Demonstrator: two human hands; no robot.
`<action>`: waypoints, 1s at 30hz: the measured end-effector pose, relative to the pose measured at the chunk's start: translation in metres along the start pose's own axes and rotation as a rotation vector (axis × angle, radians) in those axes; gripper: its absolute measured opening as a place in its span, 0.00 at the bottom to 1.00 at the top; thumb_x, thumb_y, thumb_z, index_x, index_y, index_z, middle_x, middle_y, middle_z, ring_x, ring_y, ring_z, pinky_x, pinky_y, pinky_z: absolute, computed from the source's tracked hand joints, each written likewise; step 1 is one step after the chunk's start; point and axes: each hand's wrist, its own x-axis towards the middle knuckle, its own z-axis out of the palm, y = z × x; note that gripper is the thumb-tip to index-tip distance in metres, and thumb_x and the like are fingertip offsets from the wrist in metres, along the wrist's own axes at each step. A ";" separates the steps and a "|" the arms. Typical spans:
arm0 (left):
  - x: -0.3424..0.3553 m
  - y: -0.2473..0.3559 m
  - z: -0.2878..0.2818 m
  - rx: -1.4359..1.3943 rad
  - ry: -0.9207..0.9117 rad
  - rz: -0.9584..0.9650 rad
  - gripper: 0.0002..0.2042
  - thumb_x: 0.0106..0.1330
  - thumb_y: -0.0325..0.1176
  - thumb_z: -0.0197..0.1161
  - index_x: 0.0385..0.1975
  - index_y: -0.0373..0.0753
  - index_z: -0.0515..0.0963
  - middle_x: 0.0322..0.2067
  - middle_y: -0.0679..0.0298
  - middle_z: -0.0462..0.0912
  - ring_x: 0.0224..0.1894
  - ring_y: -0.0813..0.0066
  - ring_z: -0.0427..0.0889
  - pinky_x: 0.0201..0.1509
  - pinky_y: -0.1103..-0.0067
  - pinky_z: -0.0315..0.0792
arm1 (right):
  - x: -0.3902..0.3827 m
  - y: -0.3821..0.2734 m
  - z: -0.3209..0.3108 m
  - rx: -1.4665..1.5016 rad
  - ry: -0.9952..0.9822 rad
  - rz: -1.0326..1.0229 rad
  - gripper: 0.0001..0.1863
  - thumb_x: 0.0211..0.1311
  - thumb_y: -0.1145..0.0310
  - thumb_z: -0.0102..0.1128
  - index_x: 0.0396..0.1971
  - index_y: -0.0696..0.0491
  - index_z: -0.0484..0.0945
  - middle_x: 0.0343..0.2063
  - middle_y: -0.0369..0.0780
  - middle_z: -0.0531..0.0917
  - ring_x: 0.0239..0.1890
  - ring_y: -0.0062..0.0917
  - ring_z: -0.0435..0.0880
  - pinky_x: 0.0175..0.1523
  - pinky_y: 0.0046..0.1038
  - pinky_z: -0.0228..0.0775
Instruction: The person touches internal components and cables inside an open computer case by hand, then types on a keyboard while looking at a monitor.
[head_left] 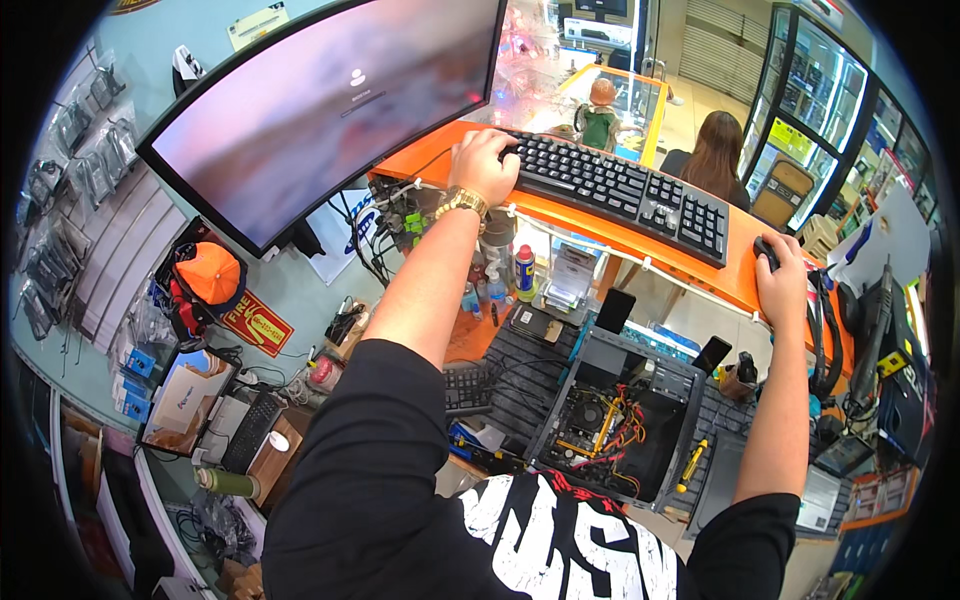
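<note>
My left hand [482, 165], with a gold watch at the wrist, rests fingers curved at the left end of a black keyboard [610, 190] on a high orange shelf [420, 150]. It holds nothing that I can see. My right hand [779, 280] is closed over a black mouse [767, 250] at the shelf's right end. A large curved monitor [320, 120] stands at upper left, showing a blurred pink-grey screen with a small user icon. Below the shelf, an opened computer case [660, 440] exposes its board, fan and cables, beside a yellow-handled tool [692, 463].
Behind the shelf are a long-haired person [720, 160] seated, a small figure [600, 125] and glass cabinets [810, 90]. At left are hanging packets, an orange cap [208, 268] and a laptop [190, 395]. A spray can [525, 270] and phones sit under the shelf.
</note>
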 end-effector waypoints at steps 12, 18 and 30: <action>-0.001 -0.004 0.003 0.046 0.058 0.045 0.13 0.70 0.37 0.62 0.46 0.48 0.93 0.50 0.66 0.92 0.61 0.57 0.83 0.66 0.57 0.73 | -0.001 -0.002 0.002 -0.072 0.034 -0.051 0.17 0.74 0.70 0.69 0.58 0.59 0.87 0.58 0.50 0.87 0.63 0.49 0.86 0.70 0.43 0.78; 0.001 -0.001 0.003 0.032 0.033 0.039 0.14 0.71 0.38 0.63 0.48 0.47 0.93 0.52 0.64 0.91 0.63 0.55 0.83 0.70 0.57 0.76 | -0.001 -0.021 0.008 -0.108 0.204 -0.266 0.17 0.69 0.72 0.73 0.56 0.58 0.89 0.56 0.47 0.89 0.62 0.46 0.86 0.70 0.45 0.78; 0.000 -0.003 -0.003 0.029 0.039 0.012 0.15 0.69 0.41 0.67 0.51 0.48 0.92 0.53 0.63 0.88 0.61 0.57 0.83 0.68 0.57 0.73 | 0.015 -0.147 0.072 -0.106 -0.037 -0.441 0.21 0.64 0.63 0.82 0.55 0.51 0.90 0.53 0.39 0.87 0.60 0.38 0.83 0.67 0.44 0.72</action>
